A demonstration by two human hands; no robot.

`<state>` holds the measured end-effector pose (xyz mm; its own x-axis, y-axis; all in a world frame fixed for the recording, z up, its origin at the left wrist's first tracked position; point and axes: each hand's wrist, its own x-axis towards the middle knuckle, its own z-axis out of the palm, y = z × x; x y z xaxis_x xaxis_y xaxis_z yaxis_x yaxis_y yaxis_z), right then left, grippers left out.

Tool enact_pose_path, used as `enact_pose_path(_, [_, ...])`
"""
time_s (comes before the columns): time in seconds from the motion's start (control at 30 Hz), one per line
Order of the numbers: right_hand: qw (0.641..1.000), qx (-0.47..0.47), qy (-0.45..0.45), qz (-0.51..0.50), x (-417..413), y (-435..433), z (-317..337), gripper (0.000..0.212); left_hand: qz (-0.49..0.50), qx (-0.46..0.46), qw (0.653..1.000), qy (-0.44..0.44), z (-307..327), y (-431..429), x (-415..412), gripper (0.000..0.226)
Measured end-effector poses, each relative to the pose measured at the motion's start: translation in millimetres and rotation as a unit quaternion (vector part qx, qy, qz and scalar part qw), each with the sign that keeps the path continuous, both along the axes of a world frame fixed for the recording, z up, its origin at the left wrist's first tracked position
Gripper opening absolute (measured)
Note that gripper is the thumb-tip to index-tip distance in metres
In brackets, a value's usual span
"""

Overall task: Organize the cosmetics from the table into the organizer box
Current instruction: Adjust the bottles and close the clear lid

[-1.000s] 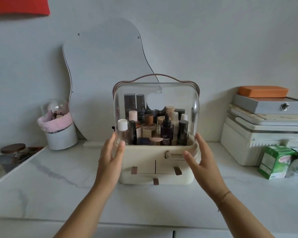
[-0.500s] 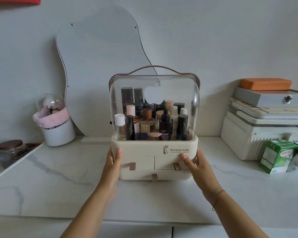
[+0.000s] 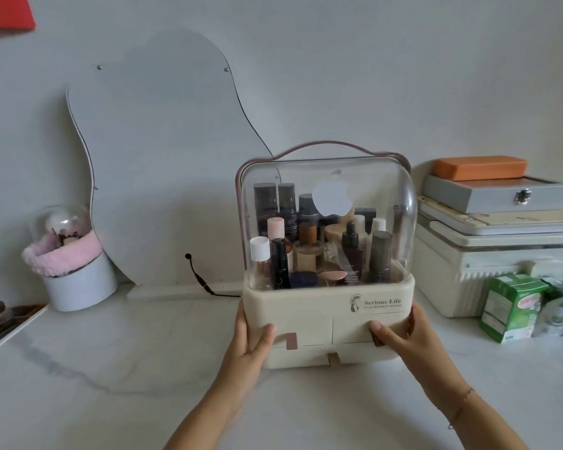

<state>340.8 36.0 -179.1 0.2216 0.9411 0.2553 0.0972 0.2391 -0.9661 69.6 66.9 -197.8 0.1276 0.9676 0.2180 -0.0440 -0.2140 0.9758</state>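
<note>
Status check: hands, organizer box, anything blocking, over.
Left hand and right hand grip the base of the organizer box. Clear lid shut, cosmetics inside. Green carton close on the right.

Bottles (image 3: 309, 251) in organizer (image 3: 325, 315), mirror (image 3: 163, 157) behind-left

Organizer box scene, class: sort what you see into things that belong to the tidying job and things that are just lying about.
Belongs to the job:
organizer box
bottles under its clear lid
left hand and right hand, gripping the box's base

Just lying about:
mirror
white pot with pink cloth
grey case
orange block
green carton
black cable
</note>
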Motion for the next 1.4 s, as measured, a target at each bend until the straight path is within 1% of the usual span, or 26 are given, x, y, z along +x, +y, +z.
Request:
enact_pose_path(0.1, [0.999, -0.002, -0.005, -0.036, 26, 2, -10, 0.049, -0.009, 0.006, 1.0, 0.01, -3, 11, 27, 0.074])
enact_pose_path(0.27, [0.988, -0.021, 0.007, -0.155, 45, 15, -20, 0.028, -0.004, 0.013, 1.0, 0.021, -4, 32, 65, 0.069])
enact_pose_path(0.3, [0.985, -0.02, 0.01, -0.172, 46, 19, -20, 0.026, -0.002, 0.018, 1.0, 0.024, -3, 37, 71, 0.067])
enact_pose_path(0.4, [0.979, -0.022, 0.032, -0.2, 49, 34, -18, 0.031, -0.001, 0.023, 0.999, 0.029, -1, 54, 83, 0.062])
enact_pose_path(0.5, [0.975, -0.03, 0.059, -0.211, 51, 48, -15, 0.026, 0.002, 0.017, 0.999, 0.037, 1, 71, 88, 0.058])
enact_pose_path(0.63, [0.973, -0.032, 0.066, -0.217, 55, 63, -12, 0.032, 0.015, 0.019, 0.998, 0.059, 1, 91, 96, 0.057])
enact_pose_path(0.87, [0.97, -0.045, 0.068, -0.23, 62, 81, -14, 0.053, 0.053, 0.023, 0.995, 0.085, -5, 108, 107, 0.056])
enact_pose_path(1.07, [0.964, -0.046, 0.071, -0.253, 61, 87, -19, 0.062, 0.091, 0.038, 0.992, 0.083, -13, 107, 113, 0.058])
enact_pose_path(1.2, [0.962, -0.047, 0.052, -0.264, 60, 86, -24, 0.059, 0.088, 0.027, 0.991, 0.099, -20, 106, 111, 0.06])
enact_pose_path(1.33, [0.964, -0.038, 0.025, -0.262, 57, 82, -26, 0.059, 0.088, 0.02, 0.989, 0.118, -23, 97, 109, 0.055])
enact_pose_path(1.37, [0.965, -0.036, 0.019, -0.259, 58, 82, -27, 0.058, 0.077, 0.009, 0.991, 0.112, -23, 93, 107, 0.06])
enact_pose_path(1.4, [0.965, -0.044, 0.018, -0.256, 58, 80, -23, 0.058, 0.072, -0.008, 0.992, 0.101, -21, 87, 107, 0.07])
